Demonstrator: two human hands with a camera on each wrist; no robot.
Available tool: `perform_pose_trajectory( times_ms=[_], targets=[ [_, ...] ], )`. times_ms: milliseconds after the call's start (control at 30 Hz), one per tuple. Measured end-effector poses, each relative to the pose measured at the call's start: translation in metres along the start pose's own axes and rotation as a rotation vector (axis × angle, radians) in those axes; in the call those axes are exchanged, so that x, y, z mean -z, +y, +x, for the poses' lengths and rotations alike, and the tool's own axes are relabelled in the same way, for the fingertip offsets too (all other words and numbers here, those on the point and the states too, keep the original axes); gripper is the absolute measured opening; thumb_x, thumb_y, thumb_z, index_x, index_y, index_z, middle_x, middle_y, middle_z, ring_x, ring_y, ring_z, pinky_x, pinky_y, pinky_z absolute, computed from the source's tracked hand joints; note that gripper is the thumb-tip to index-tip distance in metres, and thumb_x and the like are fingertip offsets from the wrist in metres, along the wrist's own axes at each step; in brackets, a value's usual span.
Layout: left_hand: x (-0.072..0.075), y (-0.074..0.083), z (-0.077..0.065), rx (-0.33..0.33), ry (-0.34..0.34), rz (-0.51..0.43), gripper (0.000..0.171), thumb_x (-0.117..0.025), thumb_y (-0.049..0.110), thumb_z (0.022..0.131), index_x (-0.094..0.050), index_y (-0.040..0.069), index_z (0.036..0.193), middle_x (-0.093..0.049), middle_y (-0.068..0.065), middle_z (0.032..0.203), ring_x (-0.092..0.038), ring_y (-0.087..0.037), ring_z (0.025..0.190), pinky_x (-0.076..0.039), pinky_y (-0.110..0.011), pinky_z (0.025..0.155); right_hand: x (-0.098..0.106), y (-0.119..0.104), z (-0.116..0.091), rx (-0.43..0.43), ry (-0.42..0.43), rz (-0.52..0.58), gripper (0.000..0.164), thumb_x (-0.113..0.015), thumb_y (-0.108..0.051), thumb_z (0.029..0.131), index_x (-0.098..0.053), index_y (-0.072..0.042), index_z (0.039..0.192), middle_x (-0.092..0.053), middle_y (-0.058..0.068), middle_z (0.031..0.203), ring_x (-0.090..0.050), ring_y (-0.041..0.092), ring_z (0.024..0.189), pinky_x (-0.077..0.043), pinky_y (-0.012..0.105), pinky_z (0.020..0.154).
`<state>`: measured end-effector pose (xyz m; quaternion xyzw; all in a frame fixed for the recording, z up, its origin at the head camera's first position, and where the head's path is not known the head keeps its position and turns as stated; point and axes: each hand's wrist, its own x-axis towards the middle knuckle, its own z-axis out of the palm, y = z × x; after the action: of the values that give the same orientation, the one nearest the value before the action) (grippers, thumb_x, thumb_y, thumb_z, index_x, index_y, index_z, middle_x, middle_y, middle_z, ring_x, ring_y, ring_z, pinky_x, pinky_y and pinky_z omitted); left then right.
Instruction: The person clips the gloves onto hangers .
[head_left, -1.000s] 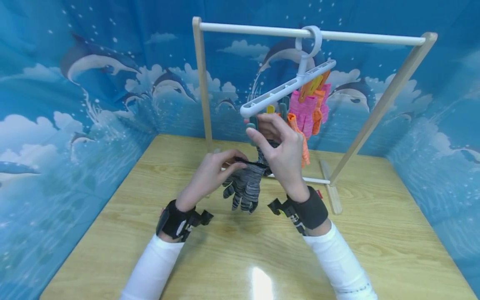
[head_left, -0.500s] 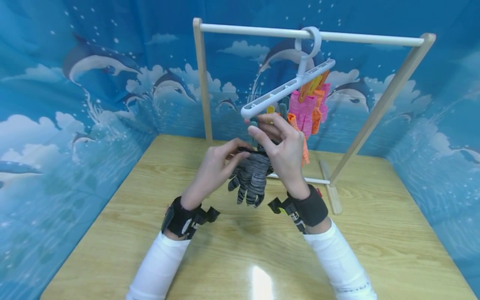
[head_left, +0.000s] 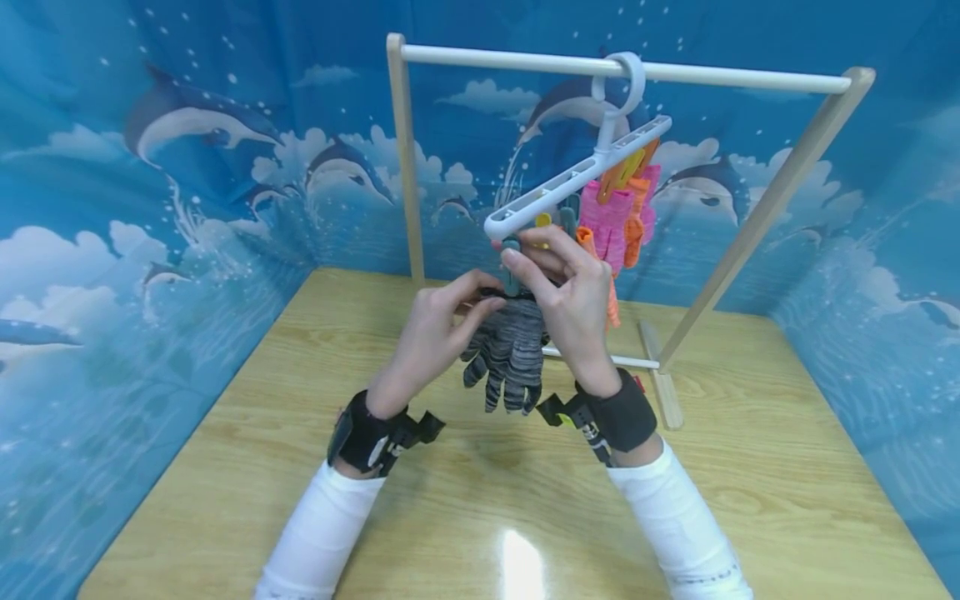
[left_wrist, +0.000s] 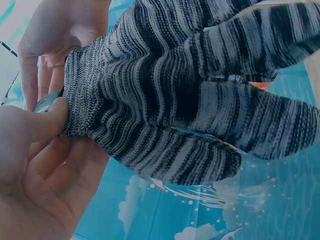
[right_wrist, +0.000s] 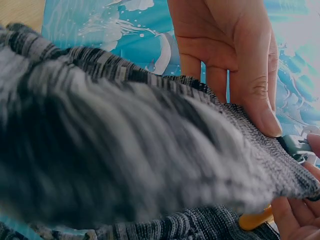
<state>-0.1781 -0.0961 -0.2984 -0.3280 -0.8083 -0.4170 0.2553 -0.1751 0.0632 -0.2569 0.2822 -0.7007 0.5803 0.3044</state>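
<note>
A grey-and-black striped knit glove (head_left: 510, 354) hangs fingers down below the near end of the pale blue hanger (head_left: 540, 200). My left hand (head_left: 427, 337) pinches its cuff between thumb and fingers. With my right hand (head_left: 573, 304) I grip a green clothespin (head_left: 512, 273) attached at that hanger end. The clothespin's lower end is right at the cuff's edge. In the left wrist view the glove (left_wrist: 150, 90) spreads large, with the clothespin (left_wrist: 46, 101) beside my left thumb. A second striped glove (right_wrist: 190, 225) shows behind in the right wrist view, by an orange-yellow clip (right_wrist: 256, 219).
The hanger hooks over the white rail (head_left: 510, 58) of a wooden stand (head_left: 772, 208). Pink gloves (head_left: 606, 225) and orange gloves (head_left: 588, 243) hang from its farther clips, behind my right hand. A wood-grain table (head_left: 480, 500) lies beneath; dolphin-printed cloth (head_left: 225, 167) surrounds it.
My left hand has raised the glove and brought it rightward, so its cuff meets the clothespin. My right hand has stayed nearly in place on the clothespin.
</note>
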Motion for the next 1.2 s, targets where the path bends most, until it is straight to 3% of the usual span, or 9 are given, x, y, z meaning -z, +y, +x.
perform_pose_trajectory(
  times_ms=[300,467,633,800,1000,1200],
  targets=[
    [-0.003,0.003,0.001,0.007,0.04,-0.01,0.016,-0.056,0.024,0.092,-0.058,0.012,0.102,-0.064,0.003,0.083,-0.06,-0.001,0.069,-0.051,-0.014,0.062,0.001,0.006,0.0,0.016,0.002,-0.003,0.015,-0.066,-0.017,0.086,-0.069,-0.009,0.099,-0.072,0.005,0.091,-0.069,0.01,0.081,-0.053,0.021,0.063],
    [-0.003,0.004,0.002,0.01,0.056,-0.03,0.016,-0.055,0.024,0.092,-0.058,0.012,0.102,-0.061,0.005,0.077,-0.057,-0.001,0.064,-0.051,-0.016,0.06,0.001,-0.01,0.001,0.019,-0.007,0.0,0.015,-0.064,-0.006,0.086,-0.067,-0.001,0.099,-0.071,0.013,0.091,-0.069,0.014,0.08,-0.048,0.017,0.058],
    [-0.003,0.004,0.004,0.008,0.077,-0.045,0.016,-0.055,0.023,0.092,-0.058,0.012,0.103,-0.06,0.006,0.073,-0.056,-0.001,0.062,-0.052,-0.017,0.059,0.002,-0.022,0.001,0.014,-0.01,0.001,0.015,-0.062,0.0,0.085,-0.065,0.006,0.099,-0.069,0.02,0.091,-0.069,0.019,0.079,-0.051,0.017,0.061],
    [-0.003,0.005,0.005,0.012,0.089,-0.055,0.016,-0.055,0.023,0.093,-0.058,0.011,0.103,-0.062,0.005,0.075,-0.057,0.0,0.063,-0.052,-0.017,0.059,0.002,-0.011,0.001,0.024,-0.004,-0.001,0.015,-0.064,-0.003,0.085,-0.067,0.002,0.099,-0.07,0.017,0.091,-0.069,0.017,0.08,-0.053,0.02,0.064],
    [-0.004,0.006,0.008,0.014,0.133,-0.059,0.017,-0.055,0.024,0.093,-0.059,0.01,0.101,-0.06,0.004,0.07,-0.057,-0.001,0.061,-0.052,-0.017,0.058,0.003,0.008,0.001,0.053,-0.003,0.017,0.014,-0.065,-0.011,0.086,-0.069,-0.008,0.1,-0.072,0.008,0.091,-0.069,0.012,0.079,-0.047,0.018,0.054],
    [-0.005,0.008,0.009,0.013,0.162,-0.041,0.018,-0.055,0.024,0.093,-0.059,0.009,0.1,-0.053,0.004,0.06,-0.053,-0.003,0.055,-0.051,-0.017,0.055,0.003,0.003,0.001,0.039,-0.007,0.022,0.015,-0.064,-0.007,0.086,-0.068,-0.004,0.1,-0.071,0.012,0.092,-0.069,0.013,0.08,-0.051,0.018,0.059]
  ],
)
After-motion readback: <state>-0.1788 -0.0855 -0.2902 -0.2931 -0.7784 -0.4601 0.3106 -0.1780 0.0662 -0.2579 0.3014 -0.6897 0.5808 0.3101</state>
